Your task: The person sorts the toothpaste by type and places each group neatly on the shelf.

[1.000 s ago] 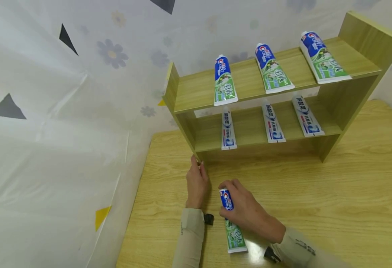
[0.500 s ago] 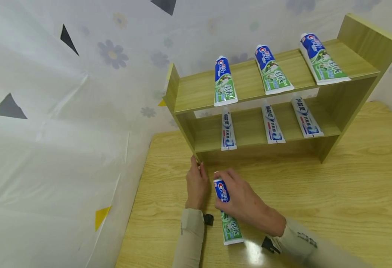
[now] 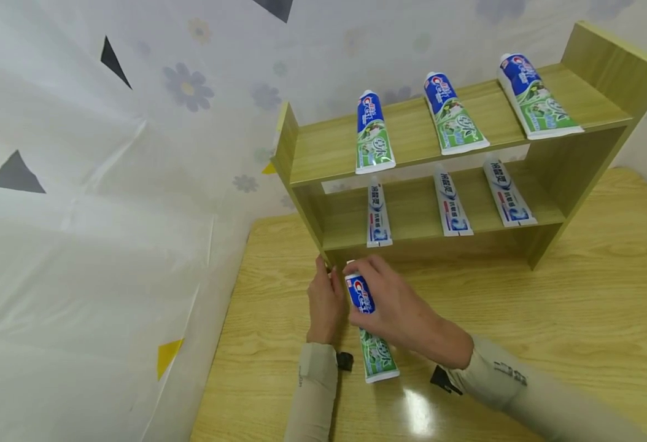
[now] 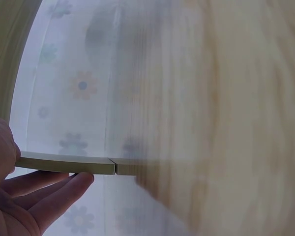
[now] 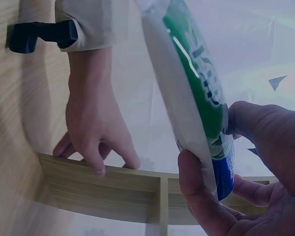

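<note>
My right hand (image 3: 398,307) grips a blue, white and green toothpaste tube (image 3: 377,356) around its blue upper part. The crimped end points toward me, above the wooden table. In the right wrist view the thumb is on one side of the tube (image 5: 196,78) and fingers on the other. My left hand (image 3: 325,304) holds the lower front edge of the left side panel of a two-tier wooden shelf (image 3: 307,215). In the left wrist view, thumb and fingers of that hand (image 4: 24,196) pinch the board's edge (image 4: 69,163) from opposite sides.
Three matching blue-green tubes, among them the left one (image 3: 374,132), lie on the upper tier. Three white toothpaste tubes, including the middle one (image 3: 452,202), lie on the lower tier. A plastic-like sheet (image 3: 108,276) hangs left of the wooden table (image 3: 605,319).
My right hand has carried the toothpaste tube away from me and slightly left, toward the shelf. The left hand stays at the panel, and the tubes on the shelf have not moved.
</note>
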The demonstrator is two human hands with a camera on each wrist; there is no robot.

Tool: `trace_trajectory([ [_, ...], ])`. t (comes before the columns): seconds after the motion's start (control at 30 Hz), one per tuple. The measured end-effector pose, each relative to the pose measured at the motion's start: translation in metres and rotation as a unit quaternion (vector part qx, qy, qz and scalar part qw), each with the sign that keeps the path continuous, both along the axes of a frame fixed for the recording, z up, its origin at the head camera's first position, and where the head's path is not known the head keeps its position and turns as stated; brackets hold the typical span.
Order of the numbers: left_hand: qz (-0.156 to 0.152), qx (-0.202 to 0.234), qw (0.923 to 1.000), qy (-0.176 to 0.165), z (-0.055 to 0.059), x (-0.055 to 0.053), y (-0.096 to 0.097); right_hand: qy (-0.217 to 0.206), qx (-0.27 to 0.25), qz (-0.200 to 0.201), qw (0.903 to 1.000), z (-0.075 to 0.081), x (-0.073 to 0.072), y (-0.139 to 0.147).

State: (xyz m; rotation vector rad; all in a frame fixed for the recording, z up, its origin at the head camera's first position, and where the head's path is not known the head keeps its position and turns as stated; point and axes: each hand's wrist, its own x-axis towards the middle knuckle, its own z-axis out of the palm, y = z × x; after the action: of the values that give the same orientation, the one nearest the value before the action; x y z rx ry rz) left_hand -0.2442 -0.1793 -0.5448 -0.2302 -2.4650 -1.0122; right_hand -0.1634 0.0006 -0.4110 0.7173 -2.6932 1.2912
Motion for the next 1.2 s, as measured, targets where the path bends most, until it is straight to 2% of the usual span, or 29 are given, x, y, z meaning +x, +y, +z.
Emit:
trace_trajectory([
  [0.07,-0.007,0.0,0.9997,0.023,-0.005,-0.003,-0.002,0.01,0.0,-0.001,0.9999,0.004,-0.002,-0.001],
  [0.17,-0.006,-0.01,0.998,0.062,-0.024,-0.014,-0.007,0.025,-0.008,0.001,0.9996,0.011,-0.004,-0.002],
  [0.23,-0.003,-0.01,0.9975,0.07,-0.039,-0.022,-0.01,0.037,-0.017,0.004,0.9992,0.015,-0.006,-0.003],
  [0.3,-0.003,-0.009,0.9973,0.073,-0.048,-0.027,-0.013,0.045,-0.025,0.008,0.9986,0.021,-0.008,-0.003],
  [0.4,-0.012,-0.003,0.9977,0.067,-0.04,-0.023,-0.012,0.057,-0.023,0.012,0.9981,0.031,-0.011,-0.003],
  [0.5,-0.016,-0.003,0.9988,0.046,-0.02,-0.012,-0.008,0.075,-0.008,0.012,0.9971,0.041,-0.015,-0.003],
  [0.57,-0.015,0.006,0.9998,0.01,-0.006,-0.004,-0.004,0.087,0.002,0.008,0.9961,0.048,-0.017,-0.003],
  [0.67,-0.002,0.008,0.9992,-0.038,0.003,-0.001,0.0,0.092,0.006,0.004,0.9957,0.055,-0.02,-0.002],
  [0.73,0.006,0.006,0.9985,-0.053,0.005,0.0,0.001,0.086,0.006,0.003,0.9963,0.058,-0.021,0.0],
  [0.9,0.009,0.002,0.9985,-0.053,0.006,0.0,0.002,0.077,0.001,-0.001,0.997,0.066,-0.022,0.003],
  [1.2,0.004,0.008,0.9983,-0.057,0.006,0.001,0.0,0.132,-0.019,0.008,0.9911,0.089,-0.027,0.001],
])
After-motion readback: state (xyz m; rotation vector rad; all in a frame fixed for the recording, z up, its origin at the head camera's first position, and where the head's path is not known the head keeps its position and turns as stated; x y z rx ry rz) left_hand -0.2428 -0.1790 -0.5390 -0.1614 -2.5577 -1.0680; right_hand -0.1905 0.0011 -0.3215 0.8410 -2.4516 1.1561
